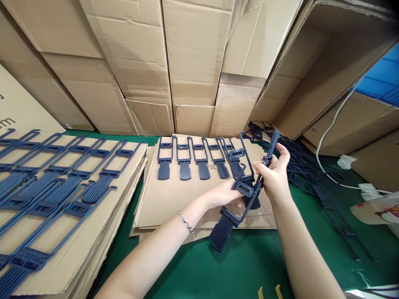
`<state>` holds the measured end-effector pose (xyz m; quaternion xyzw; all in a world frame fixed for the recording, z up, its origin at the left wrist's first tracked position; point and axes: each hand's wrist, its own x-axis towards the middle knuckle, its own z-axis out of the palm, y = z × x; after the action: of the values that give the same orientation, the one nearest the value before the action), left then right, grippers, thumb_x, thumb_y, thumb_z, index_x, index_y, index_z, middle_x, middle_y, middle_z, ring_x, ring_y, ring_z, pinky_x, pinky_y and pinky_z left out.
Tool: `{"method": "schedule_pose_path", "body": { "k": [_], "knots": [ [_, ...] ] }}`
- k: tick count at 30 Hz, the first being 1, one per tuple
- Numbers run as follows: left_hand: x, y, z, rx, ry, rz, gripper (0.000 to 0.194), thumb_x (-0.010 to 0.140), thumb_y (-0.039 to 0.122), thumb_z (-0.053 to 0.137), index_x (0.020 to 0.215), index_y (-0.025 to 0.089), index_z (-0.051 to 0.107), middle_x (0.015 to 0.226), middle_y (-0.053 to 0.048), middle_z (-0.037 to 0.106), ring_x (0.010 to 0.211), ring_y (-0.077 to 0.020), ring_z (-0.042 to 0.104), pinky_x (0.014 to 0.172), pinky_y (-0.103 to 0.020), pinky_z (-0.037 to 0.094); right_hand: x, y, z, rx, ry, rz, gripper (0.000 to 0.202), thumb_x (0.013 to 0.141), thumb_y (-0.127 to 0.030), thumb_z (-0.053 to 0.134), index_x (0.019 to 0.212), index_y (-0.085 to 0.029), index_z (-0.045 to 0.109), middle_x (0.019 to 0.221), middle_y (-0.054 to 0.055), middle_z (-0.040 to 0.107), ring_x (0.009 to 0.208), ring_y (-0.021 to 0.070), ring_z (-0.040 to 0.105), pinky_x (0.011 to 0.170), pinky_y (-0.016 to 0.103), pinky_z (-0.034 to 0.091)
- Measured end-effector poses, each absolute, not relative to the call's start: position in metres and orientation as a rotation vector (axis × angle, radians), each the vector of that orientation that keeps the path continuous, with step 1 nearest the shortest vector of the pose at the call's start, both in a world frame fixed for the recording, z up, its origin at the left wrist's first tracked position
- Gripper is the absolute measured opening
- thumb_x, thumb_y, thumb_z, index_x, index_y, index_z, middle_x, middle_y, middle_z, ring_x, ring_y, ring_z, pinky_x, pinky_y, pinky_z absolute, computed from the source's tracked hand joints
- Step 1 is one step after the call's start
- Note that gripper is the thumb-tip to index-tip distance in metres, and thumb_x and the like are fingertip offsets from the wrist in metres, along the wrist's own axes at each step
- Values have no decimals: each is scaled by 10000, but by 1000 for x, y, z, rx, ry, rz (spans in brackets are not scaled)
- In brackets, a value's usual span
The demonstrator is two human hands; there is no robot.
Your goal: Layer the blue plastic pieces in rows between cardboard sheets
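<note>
My left hand [225, 194], with a chain bracelet at the wrist, grips the side of a dark blue plastic frame with a crossbar and a ribbed foot [221, 233], which hangs tilted over the cardboard's front edge. My right hand [276, 173] pinches an upright dark blue bar [272, 145] at the upper right of this frame; whether the bar is a separate piece I cannot tell. Just behind is another dark blue frame [237, 153], partly covered by the held one. A row of similar frames [203, 169] lies on the flat cardboard [174, 203] beyond my left hand.
On the left, a cardboard stack [93, 232] bears several more ribbed frames [99, 189]. Loose dark blue parts [307, 160] are heaped on the green table [249, 261] at right. Tall cardboard boxes [196, 54] stand behind, and a white cable [321, 143] runs at right.
</note>
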<state>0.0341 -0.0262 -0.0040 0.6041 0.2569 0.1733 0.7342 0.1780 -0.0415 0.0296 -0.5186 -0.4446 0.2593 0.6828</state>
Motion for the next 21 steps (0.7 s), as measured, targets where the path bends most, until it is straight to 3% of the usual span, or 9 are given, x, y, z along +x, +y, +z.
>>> {"method": "schedule_pose_path", "body": {
  "k": [4, 6, 8, 12, 16, 21],
  "knots": [
    [33, -30, -3, 1403, 566, 408, 393, 801, 269, 498, 1179, 209, 409, 1084, -67, 519, 831, -149, 536, 520, -211, 488, 185, -45, 31, -1115, -804, 579, 537, 642, -347, 665, 1103, -271, 398, 738, -42, 419, 472, 43, 371, 427, 174, 347],
    [32, -30, -5, 1406, 580, 396, 426, 813, 281, 477, 1222, 232, 368, 1109, -69, 498, 781, -134, 535, 484, -196, 482, 194, -44, 29, -1059, -645, 648, 408, 710, -493, 556, 1007, -231, 458, 643, -56, 362, 398, 34, 298, 361, 169, 290],
    [32, -28, -9, 1377, 589, 386, 426, 808, 301, 487, 1215, 247, 375, 1102, -64, 496, 710, -120, 532, 446, -196, 470, 207, -41, 24, -1025, -541, 719, 402, 758, -569, 443, 920, -204, 484, 568, -69, 300, 357, 36, 248, 319, 166, 245],
    [32, -21, -15, 1287, 588, 425, 344, 792, 306, 512, 1114, 203, 452, 945, -52, 538, 659, -120, 520, 404, -188, 430, 237, -35, 12, -1021, -361, 854, 315, 822, -497, 403, 808, -189, 470, 518, -74, 282, 360, 41, 281, 334, 146, 291],
    [30, -17, -14, 1211, 528, 448, 373, 745, 342, 576, 1069, 187, 475, 905, -46, 550, 616, -108, 518, 420, -197, 429, 260, -30, 3, -1067, -120, 829, 286, 852, -382, 393, 669, -163, 403, 525, -52, 361, 408, 41, 369, 382, 141, 365],
    [27, -17, -7, 1107, 471, 469, 461, 651, 357, 658, 1029, 164, 479, 839, -25, 545, 620, -91, 524, 537, -204, 444, 272, -33, -4, -1099, -110, 673, 168, 815, -311, 448, 763, -161, 503, 563, -54, 429, 344, 28, 277, 321, 155, 330]
  ]
}}
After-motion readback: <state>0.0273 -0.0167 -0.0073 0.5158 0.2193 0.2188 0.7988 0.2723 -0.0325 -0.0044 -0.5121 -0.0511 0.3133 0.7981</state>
